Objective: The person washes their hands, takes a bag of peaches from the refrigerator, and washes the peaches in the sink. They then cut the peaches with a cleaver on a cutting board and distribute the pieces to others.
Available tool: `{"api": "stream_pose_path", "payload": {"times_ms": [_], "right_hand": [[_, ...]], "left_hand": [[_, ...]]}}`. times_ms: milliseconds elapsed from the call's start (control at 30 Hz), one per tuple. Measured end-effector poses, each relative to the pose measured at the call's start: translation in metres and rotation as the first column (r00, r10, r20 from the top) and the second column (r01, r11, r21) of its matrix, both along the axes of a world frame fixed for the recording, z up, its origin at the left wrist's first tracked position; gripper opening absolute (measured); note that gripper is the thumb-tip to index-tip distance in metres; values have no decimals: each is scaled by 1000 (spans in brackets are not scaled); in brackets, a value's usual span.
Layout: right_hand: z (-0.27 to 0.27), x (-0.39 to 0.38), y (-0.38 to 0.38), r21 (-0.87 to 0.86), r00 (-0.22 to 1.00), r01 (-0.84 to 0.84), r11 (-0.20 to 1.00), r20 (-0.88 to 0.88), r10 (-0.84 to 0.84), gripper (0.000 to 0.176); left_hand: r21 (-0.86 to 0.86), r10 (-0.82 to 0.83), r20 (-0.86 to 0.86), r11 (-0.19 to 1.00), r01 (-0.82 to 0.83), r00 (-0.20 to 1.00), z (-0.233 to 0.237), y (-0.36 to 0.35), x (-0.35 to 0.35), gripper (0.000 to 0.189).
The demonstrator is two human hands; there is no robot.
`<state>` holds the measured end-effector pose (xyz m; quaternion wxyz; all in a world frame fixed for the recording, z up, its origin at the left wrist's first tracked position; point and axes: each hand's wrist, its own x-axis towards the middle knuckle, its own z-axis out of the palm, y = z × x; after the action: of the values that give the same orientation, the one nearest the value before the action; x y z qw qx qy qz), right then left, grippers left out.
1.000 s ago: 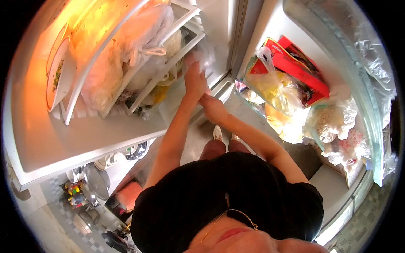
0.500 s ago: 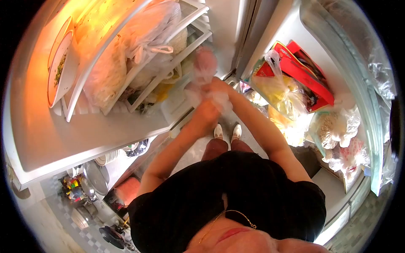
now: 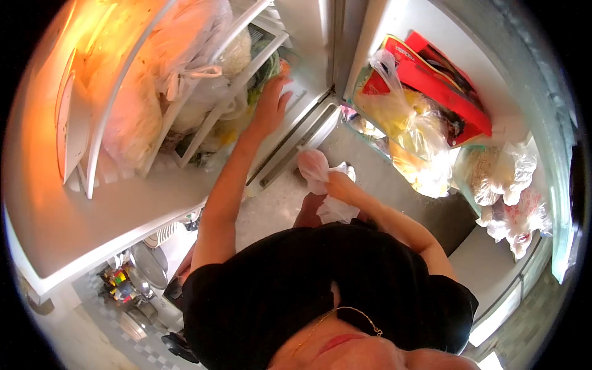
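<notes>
Clear plastic bag [image 3: 313,166] with a rounded pink lump in it hangs from the right hand [image 3: 345,188], in the open space between the refrigerator's inner wall and its open door, above the grey floor [image 3: 271,200]. The right hand is closed round the gathered neck of the bag; loose plastic spills out below the fist, close to the black shirt [image 3: 327,277], while the lump sits on the far side, over the floor.

The left hand [image 3: 269,108] reaches into the refrigerator, just beside the front edge of the lowest visible shelf [image 3: 234,92], near that edge's far end. Its fingers are loosely opened and the thumb stands apart from them. Green leafy stuff [image 3: 266,68] lies next to the fingers, with a small orange-red thing at their tips; I cannot tell whether they touch either one.

Behind the shelf edges, full plastic bags [image 3: 191,43] are packed together, one with a knotted handle [image 3: 194,74] at the front edge. A white bowl [image 3: 75,129] stands by the far left corner.

On the door shelf, a red box [image 3: 431,86] leans at a tilt behind a yellowish bag [image 3: 419,135]; more knotted bags [image 3: 515,216] sit nearer the door's outer edge.
</notes>
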<state>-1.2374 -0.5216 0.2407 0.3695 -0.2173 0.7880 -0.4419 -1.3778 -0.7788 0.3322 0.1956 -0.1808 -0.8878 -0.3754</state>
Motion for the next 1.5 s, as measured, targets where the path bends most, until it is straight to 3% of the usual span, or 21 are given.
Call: {"api": "stream_pose_path", "payload": {"times_ms": [67,200,267,333,467,533,667,700,733,800,867,900,933,1000,1033,1067,1133,1200,1267,1333,1500], "right_hand": [[3,8,16,-8,984,-75,997,-164,73,23],[28,16,47,206,988,105,973,92,-126,28],[35,28,54,243,977,145,959,120,-178,33],[36,33,69,402,987,106,909,69,-146,27],[-15,64,113,418,992,123,900,-29,-122,27],[-10,71,127,416,951,254,873,57,-304,25],[-63,111,166,386,933,329,862,11,-361,27],[-93,128,179,218,838,525,823,35,-544,27],[-119,141,192,50,710,697,715,93,-698,27],[-149,159,220,154,746,658,737,-1,-666,29],[-186,180,259,259,781,618,743,-90,-618,30],[-211,192,283,338,796,565,753,20,-606,31],[-224,197,294,410,794,502,762,129,-593,33],[-181,192,299,499,854,386,776,126,-505,36],[-155,188,301,587,900,259,767,140,-412,42],[-137,193,304,630,912,229,742,128,-390,42],[-114,204,319,637,882,339,692,40,-469,44],[-90,206,341,576,795,550,604,-139,-591,45],[-63,192,362,417,643,756,504,-330,-691,46],[-33,166,380,227,504,863,452,-461,-731,47],[34,88,405,-90,375,858,506,-563,-737,51]], "left_hand": [[-42,-49,-30,998,48,998,-25,-11,-33,25],[-18,-75,146,997,78,986,-45,-46,-57,28],[-357,-28,0,934,26,1000,-49,-58,-56,28],[-343,-23,12,939,26,1000,-31,-59,-55,29],[-455,-59,-144,890,-13,988,-28,-93,-49,33],[-435,-77,-157,901,1,985,-33,-89,-53,35],[-383,-103,-201,924,19,974,-29,-92,-53,43],[-382,-97,-205,924,12,974,-32,-92,-53,43],[-254,-31,-65,967,14,997,-37,-90,-56,47],[-118,15,79,993,-6,997,-46,-88,-60,50],[-367,23,-60,929,-44,998,-49,-87,-60,48],[376,-146,336,926,9,930,-31,-73,-53,45],[375,-142,330,927,9,933,-36,-70,-54,45],[441,88,455,842,-310,886,-73,-71,-53,39],[-6,189,323,980,-197,927,-98,-79,-44,39],[-2,195,320,979,-205,927,-88,-64,-28,39],[-320,420,-80,848,-422,904,-47,-10,31,43],[-506,360,-202,758,-412,911,-24,7,70,47],[22,246,171,967,-254,954,-72,14,99,44],[27,252,400,958,-286,881,-90,30,140,42],[-112,175,511,984,-136,841,-120,61,220,29]]}}
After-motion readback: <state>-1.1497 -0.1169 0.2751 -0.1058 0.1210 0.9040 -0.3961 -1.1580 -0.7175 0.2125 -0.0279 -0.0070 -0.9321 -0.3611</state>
